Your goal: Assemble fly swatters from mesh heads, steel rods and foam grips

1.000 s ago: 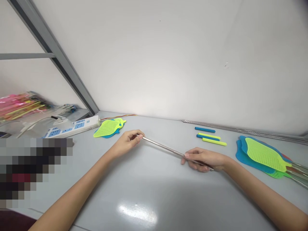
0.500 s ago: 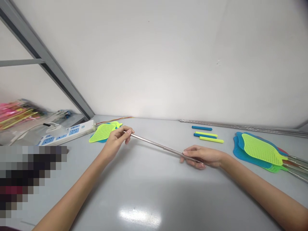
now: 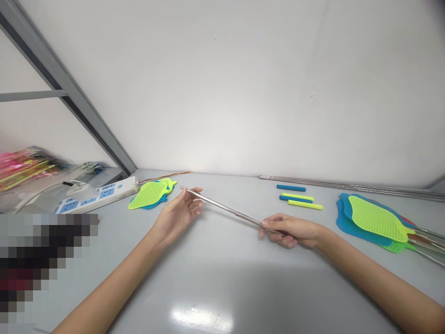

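Head view: I have a slim metal rod point(image 3: 222, 208) raised over the counter point(image 3: 208, 273), slanting between my two hands, one tip up at my left hand point(image 3: 175, 218) and the lower end in my right hand point(image 3: 288, 229). My right hand is curled round that end, thumb laid along it; my left hand is half open, thumb and fingers about the tip, and I can't tell whether they pinch it or only steady it. The step I'm on, as I judge it, is handling this bare rod from both ends; the next move calls for a firm hold on the right and a surer pinch on the left, since polished metal could slip. The rod is straight, round and shiny, with a small step partway along it. Just beyond my right hand lie four smooth tubes point(image 3: 305, 204), two blue and two yellow-green, and behind them more metal rods point(image 3: 347, 185) run beside the wall point(image 3: 222, 93). To the right of that hand, flat perforated swatter heads point(image 3: 378, 219) overlap, blue and lime, with metal shafts showing. Past my left hand sit loose mesh heads point(image 3: 149, 195), leaf-shaped, lime over blue, near a white power strip point(image 3: 100, 195).
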`<state>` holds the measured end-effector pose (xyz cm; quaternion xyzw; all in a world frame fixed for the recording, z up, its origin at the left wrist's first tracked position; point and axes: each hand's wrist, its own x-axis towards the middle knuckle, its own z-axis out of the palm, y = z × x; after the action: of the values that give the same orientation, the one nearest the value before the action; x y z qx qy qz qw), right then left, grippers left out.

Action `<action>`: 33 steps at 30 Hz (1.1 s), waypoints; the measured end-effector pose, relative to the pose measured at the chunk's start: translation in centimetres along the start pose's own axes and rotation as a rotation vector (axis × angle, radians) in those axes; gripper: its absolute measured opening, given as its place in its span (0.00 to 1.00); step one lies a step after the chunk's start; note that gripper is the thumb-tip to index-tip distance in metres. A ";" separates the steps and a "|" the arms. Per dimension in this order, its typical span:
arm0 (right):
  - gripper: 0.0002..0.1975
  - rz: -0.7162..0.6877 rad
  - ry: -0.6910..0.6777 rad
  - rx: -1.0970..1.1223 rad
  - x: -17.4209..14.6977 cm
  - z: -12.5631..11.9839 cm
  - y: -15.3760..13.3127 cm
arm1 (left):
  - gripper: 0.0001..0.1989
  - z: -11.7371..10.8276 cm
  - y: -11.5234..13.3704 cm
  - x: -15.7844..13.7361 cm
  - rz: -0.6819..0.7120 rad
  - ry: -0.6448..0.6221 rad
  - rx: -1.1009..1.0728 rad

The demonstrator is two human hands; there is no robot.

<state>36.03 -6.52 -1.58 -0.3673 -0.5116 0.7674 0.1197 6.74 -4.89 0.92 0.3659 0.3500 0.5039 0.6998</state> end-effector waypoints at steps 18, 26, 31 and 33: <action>0.18 0.107 -0.112 0.054 0.3 4.1 0.6 | 0.19 0.3 0.0 -0.5 -0.040 0.106 -0.413; 0.16 0.168 -0.062 0.233 0.4 7.1 1.6 | 0.20 0.0 -0.6 -0.4 -0.097 0.303 -0.572; 0.15 0.240 -0.161 0.431 0.5 8.0 2.5 | 0.19 0.1 -1.4 -0.5 -0.065 0.379 -0.598; 0.14 0.295 -0.253 0.522 0.6 8.2 2.7 | 0.19 0.3 -1.8 -0.6 -0.051 0.414 -0.608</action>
<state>30.49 -13.13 -2.46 -0.2961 -0.2494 0.9214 0.0328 7.61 -5.91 -0.44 0.0226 0.3273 0.6306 0.7033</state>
